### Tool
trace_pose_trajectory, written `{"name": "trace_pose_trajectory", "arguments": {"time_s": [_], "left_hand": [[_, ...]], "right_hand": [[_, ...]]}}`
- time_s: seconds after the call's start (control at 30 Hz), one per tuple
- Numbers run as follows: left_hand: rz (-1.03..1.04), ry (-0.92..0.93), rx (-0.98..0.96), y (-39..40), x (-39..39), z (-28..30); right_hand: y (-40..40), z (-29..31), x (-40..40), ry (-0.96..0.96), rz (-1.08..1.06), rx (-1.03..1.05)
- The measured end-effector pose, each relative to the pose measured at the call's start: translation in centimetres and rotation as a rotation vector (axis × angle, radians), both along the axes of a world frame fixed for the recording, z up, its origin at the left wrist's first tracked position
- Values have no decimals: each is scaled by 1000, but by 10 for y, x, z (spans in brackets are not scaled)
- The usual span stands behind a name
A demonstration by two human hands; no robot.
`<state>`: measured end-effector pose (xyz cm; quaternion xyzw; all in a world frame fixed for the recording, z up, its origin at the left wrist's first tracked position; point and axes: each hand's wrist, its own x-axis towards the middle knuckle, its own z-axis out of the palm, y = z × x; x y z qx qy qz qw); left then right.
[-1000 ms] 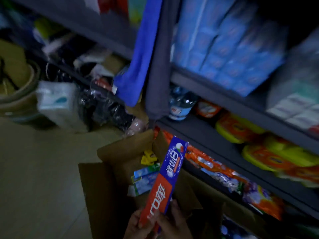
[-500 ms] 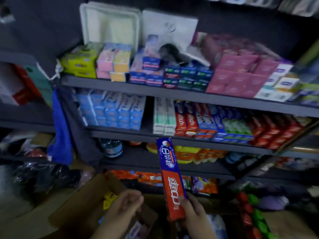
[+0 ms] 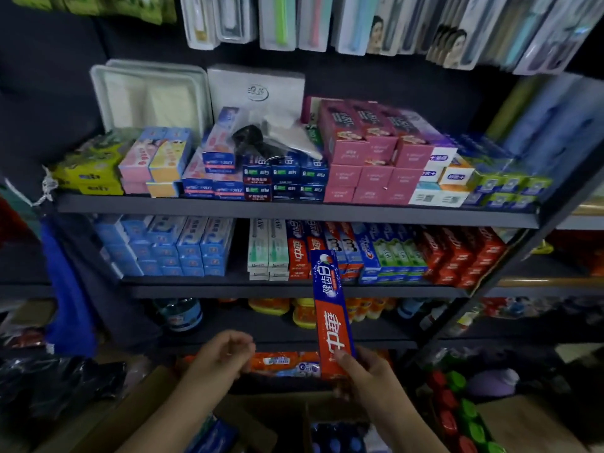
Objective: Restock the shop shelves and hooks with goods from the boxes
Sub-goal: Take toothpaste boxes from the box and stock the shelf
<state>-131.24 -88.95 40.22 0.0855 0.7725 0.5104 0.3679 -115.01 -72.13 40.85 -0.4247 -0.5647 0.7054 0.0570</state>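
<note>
My right hand point(image 3: 366, 376) grips the lower end of a long red and blue toothpaste box point(image 3: 328, 308) and holds it upright in front of the shelves. Its top end overlaps the middle shelf point(image 3: 294, 291), where matching red and blue toothpaste boxes point(image 3: 299, 248) stand in a row. My left hand point(image 3: 222, 358) hovers to the left of the box with loosely curled fingers and holds nothing. An open cardboard box point(image 3: 261, 416) with goods inside lies below both hands.
The upper shelf point(image 3: 294, 212) carries stacked pink, blue, yellow and green boxes. Toothbrush packs point(image 3: 327, 21) hang on hooks above. Light blue boxes point(image 3: 170, 246) fill the middle shelf's left. A blue cloth point(image 3: 65, 299) hangs at left. Bottles point(image 3: 464, 416) stand lower right.
The view has risen from the cardboard box to the shelves. My left hand let go of the toothpaste box, which my right hand now holds upright and higher, toward the middle shelf.
</note>
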Motion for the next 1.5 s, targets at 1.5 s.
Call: {"name": "trace_pose_trajectory", "arguments": {"time_s": [1.5], "left_hand": [[285, -205, -143, 19, -3, -41]], "right_hand": [[125, -50, -148, 118, -462, -248]]}}
